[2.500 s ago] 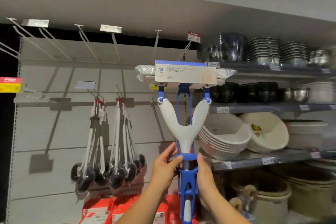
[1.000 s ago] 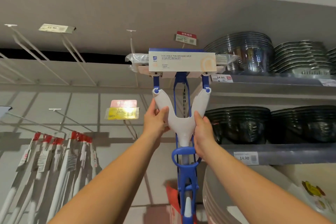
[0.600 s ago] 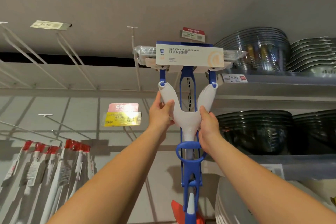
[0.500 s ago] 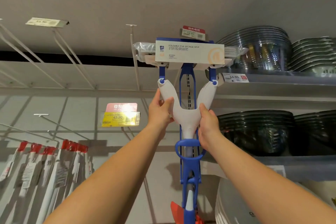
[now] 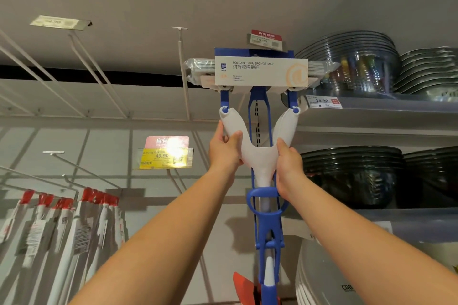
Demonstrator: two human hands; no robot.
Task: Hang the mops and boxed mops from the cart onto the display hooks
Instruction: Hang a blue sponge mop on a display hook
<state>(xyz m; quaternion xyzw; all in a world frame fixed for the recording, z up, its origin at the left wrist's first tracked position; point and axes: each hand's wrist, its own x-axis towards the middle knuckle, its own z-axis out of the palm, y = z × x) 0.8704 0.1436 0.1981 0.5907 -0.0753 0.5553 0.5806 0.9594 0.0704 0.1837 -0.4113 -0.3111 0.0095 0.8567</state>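
Note:
A blue-and-white foldable sponge mop (image 5: 260,156) is held up high, head upward, its labelled sponge head (image 5: 260,73) just under a display hook's red price tag (image 5: 265,39). My left hand (image 5: 226,150) grips the left arm of the white Y-shaped yoke. My right hand (image 5: 288,166) grips the yoke's right side near its stem. An empty white display hook (image 5: 182,69) juts out just left of the mop head. Whether the head hangs on a hook is hidden behind the label.
More empty hooks (image 5: 84,67) run along the top left. Packaged white mops with red tops (image 5: 67,225) hang at lower left under a yellow price tag (image 5: 164,157). Shelves at right hold stacked glass bowls (image 5: 357,62), dark bowls (image 5: 352,173) and white basins (image 5: 329,277).
Both hands slid up from the blue collar to the white yoke and raised the mop. Its head rose from mid-panel to the top hook row, close under the red tag.

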